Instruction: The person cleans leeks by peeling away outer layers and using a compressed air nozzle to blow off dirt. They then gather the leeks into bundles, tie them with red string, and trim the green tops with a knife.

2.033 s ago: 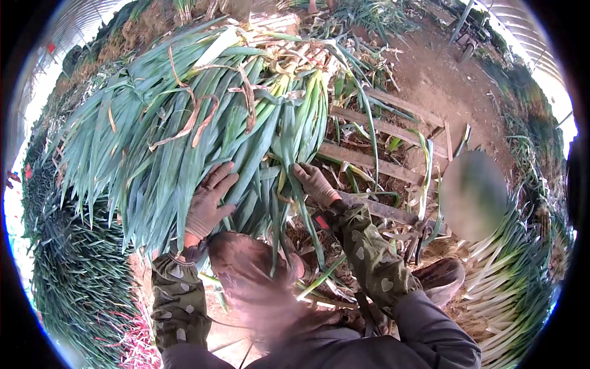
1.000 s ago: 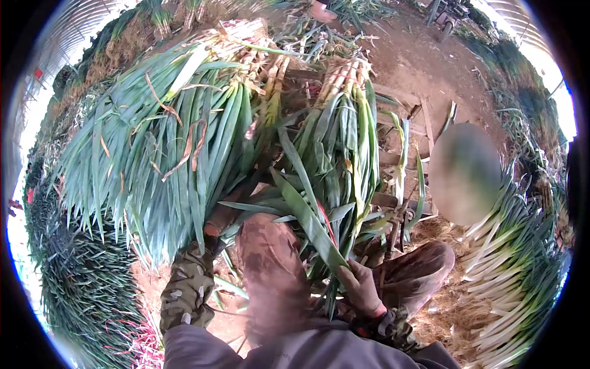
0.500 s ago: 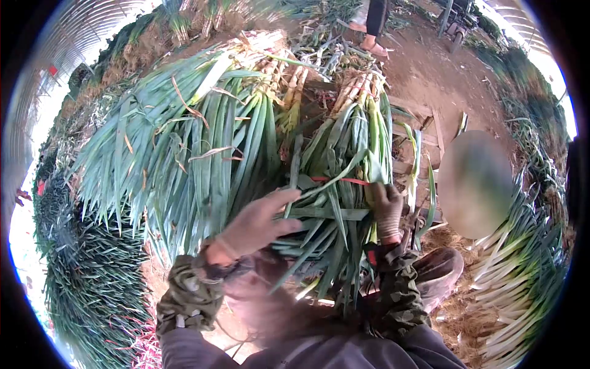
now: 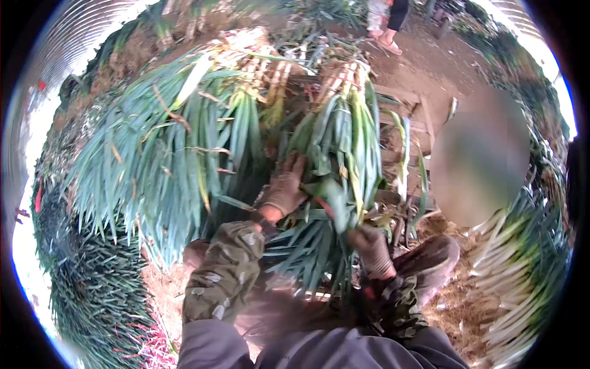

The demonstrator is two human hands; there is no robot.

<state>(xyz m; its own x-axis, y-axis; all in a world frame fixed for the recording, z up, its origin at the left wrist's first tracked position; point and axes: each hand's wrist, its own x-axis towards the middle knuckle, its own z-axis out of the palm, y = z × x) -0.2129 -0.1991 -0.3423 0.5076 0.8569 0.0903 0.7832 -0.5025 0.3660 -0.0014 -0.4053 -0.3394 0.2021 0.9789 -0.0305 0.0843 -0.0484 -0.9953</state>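
Note:
A bundle of green onions (image 4: 344, 141) lies in front of me, roots away and leaf tips toward my knees, with a red tie (image 4: 324, 206) across its leaves. My gloved left hand (image 4: 286, 187) presses on the bundle's left side, fingers spread against the leaves. On the lower right my gloved right hand (image 4: 372, 246) is closed around the leaf ends and the tie. A much larger heap of green onions (image 4: 178, 147) fans out to the left, apart from the bundle.
Wooden slats (image 4: 409, 120) lie under and right of the bundle on bare soil. Peeled white stalks (image 4: 522, 277) are stacked at the right. Dark green bundles (image 4: 86, 277) line the left. Another person's foot (image 4: 387, 40) stands at the top. My knee (image 4: 430, 270) is below the right hand.
My left hand has moved up onto the bundle's left side. My right hand has dropped from the bundle's right edge to its leaf ends. The view has shaken and blurred.

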